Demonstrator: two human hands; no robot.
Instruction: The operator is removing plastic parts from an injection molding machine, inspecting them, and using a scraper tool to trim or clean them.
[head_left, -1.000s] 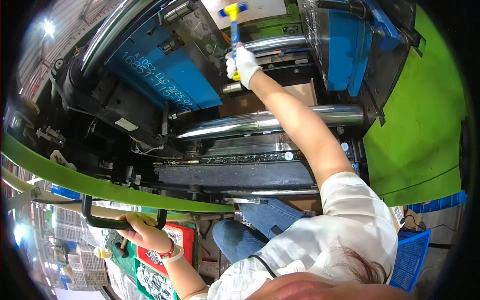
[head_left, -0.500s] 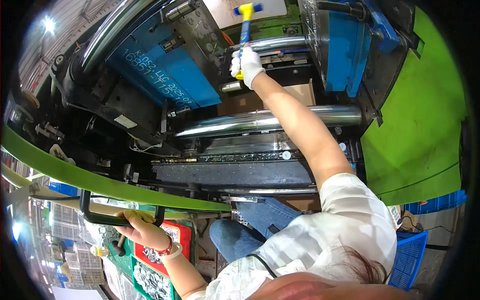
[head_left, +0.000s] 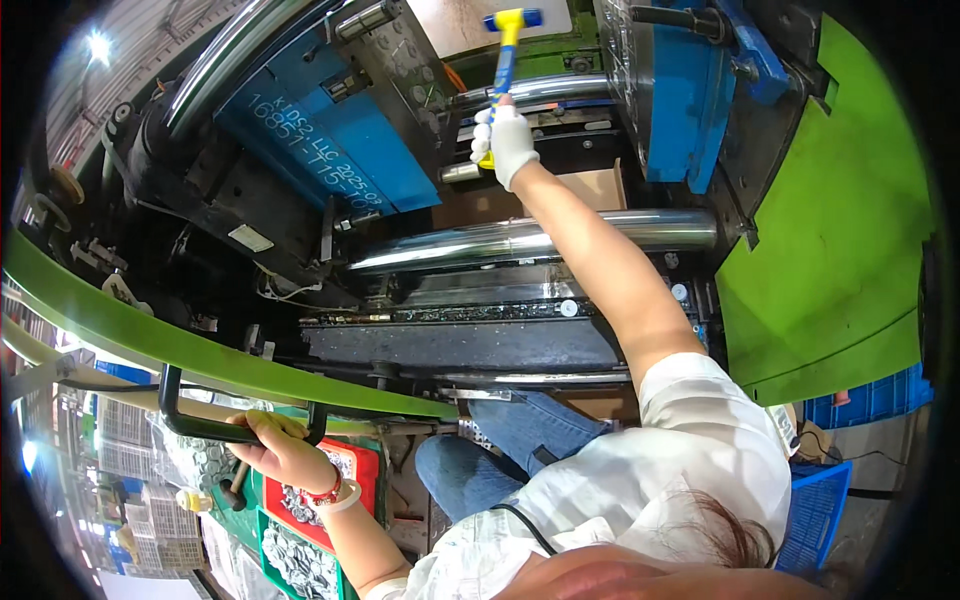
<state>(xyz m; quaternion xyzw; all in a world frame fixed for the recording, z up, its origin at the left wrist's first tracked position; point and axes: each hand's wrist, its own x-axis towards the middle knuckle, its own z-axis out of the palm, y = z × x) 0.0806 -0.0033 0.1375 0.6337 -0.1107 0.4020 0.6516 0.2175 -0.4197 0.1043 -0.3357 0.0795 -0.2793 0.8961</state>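
Observation:
In a white glove, my right hand (head_left: 512, 143) is wrapped round the handle of a mallet (head_left: 505, 62) with a yellow and blue handle and a blue-faced head. I hold it up inside an open moulding machine, between a blue mould half (head_left: 300, 130) on the left and another blue mould half (head_left: 680, 100) on the right. My bare left hand (head_left: 280, 447), with a red bracelet and a pale bangle at the wrist, is closed round the black handle (head_left: 215, 430) of the machine's green door (head_left: 200, 360).
Polished steel bars (head_left: 560, 236) cross the opening below the mallet. A cardboard box (head_left: 590, 188) sits beneath the moulds. A red tray (head_left: 365, 480) and a green tray (head_left: 280, 555) of small grey parts stand at lower left. Blue crates (head_left: 820, 520) are at lower right.
My right hand and the mallet have shifted slightly to the right. My left hand keeps its hold on the door handle.

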